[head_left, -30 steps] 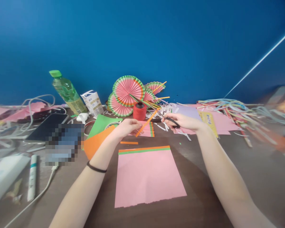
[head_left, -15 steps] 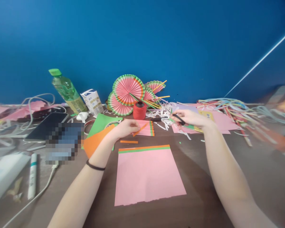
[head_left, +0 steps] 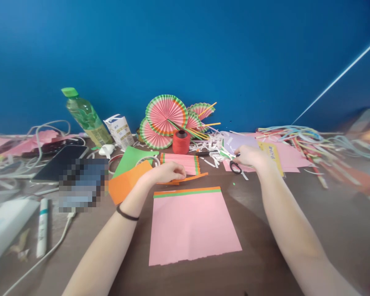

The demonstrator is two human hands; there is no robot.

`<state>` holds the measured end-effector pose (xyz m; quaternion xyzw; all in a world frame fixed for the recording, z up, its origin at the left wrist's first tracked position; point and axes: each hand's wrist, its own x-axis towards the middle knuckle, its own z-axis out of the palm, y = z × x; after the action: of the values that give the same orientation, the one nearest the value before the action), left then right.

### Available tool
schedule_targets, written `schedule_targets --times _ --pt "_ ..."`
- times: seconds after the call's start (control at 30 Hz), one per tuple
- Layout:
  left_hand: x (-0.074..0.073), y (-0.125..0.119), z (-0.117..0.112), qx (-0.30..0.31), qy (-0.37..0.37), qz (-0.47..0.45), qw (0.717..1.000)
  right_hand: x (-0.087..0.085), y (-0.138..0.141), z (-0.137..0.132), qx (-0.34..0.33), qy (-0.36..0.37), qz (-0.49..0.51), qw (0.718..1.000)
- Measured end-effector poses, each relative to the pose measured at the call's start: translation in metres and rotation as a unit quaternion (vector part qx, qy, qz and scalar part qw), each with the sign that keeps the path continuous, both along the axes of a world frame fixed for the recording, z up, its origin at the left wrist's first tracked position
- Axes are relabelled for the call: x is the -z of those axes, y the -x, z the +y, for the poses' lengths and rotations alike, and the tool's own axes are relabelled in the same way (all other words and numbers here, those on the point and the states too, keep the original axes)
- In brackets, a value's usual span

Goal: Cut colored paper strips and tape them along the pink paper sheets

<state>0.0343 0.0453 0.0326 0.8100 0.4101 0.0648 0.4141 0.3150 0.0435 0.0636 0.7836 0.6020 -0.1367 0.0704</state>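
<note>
My left hand (head_left: 172, 172) is closed on a narrow orange paper strip (head_left: 197, 177), which sticks out to the right. Another orange strip (head_left: 169, 183) lies partly under that hand. Over at the right, my right hand (head_left: 249, 156) has its fingers closed at the scissors (head_left: 235, 167), low over the table; one black handle loop shows below the fingers. Flat in front of me rests a pink sheet (head_left: 194, 230) with orange and green bands along its far edge. Beyond the left hand is a pleated pink paper (head_left: 185, 163) with striped ends.
A red thread spool (head_left: 181, 143) stands before several pleated paper fans (head_left: 166, 116) at the blue wall. Leftward are orange paper (head_left: 126, 183), green paper (head_left: 132, 158), a carton (head_left: 120, 130), a bottle (head_left: 88, 117) and a phone (head_left: 84, 183). White paper scraps (head_left: 208, 144) lie behind.
My left hand has come slightly nearer and right, its orange strip now level beside the loose one. My right hand has lowered the scissors toward the table, and a handle loop has come clear of the fingers.
</note>
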Motion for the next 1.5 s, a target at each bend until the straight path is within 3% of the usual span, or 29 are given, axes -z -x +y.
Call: schedule_targets --times 0.17,0.27,0.37,0.47,0.63,0.73,0.87,1.0,1.13,1.5 --pt "0.012 -0.005 0.000 0.000 -0.025 -0.008 1.000 0.001 0.004 -0.002 -0.020 -0.026 0.010 0.999" --pt "0.015 -0.009 -0.001 0.007 -0.034 -0.019 0.999 0.003 0.011 -0.004 -0.071 -0.014 0.107 0.992" --pt "0.015 -0.011 -0.002 0.000 -0.043 -0.019 0.999 0.010 0.024 -0.003 -0.165 0.048 0.240 0.955" --pt "0.016 -0.014 -0.004 -0.007 -0.047 -0.014 0.999 0.021 0.039 0.000 -0.249 0.096 0.257 0.929" --pt "0.016 -0.015 -0.005 -0.018 -0.059 -0.001 0.998 0.033 0.051 0.002 -0.230 0.113 0.175 0.951" --pt "0.009 -0.010 -0.003 -0.018 -0.049 0.029 0.998 0.034 0.051 0.002 -0.233 0.117 0.157 0.953" --pt "-0.006 0.004 0.000 -0.076 -0.037 0.120 0.989 0.031 0.051 0.002 -0.231 0.139 0.141 0.952" --pt "-0.011 0.011 -0.001 -0.078 0.020 0.217 0.973 0.031 0.050 0.003 -0.228 0.155 0.132 0.952" --pt "-0.007 0.006 -0.004 -0.086 0.051 0.231 0.968 0.034 0.047 0.006 -0.236 0.168 0.138 0.947" --pt "-0.007 0.008 -0.003 -0.084 0.053 0.222 0.970 0.032 0.047 0.005 -0.239 0.165 0.145 0.946"
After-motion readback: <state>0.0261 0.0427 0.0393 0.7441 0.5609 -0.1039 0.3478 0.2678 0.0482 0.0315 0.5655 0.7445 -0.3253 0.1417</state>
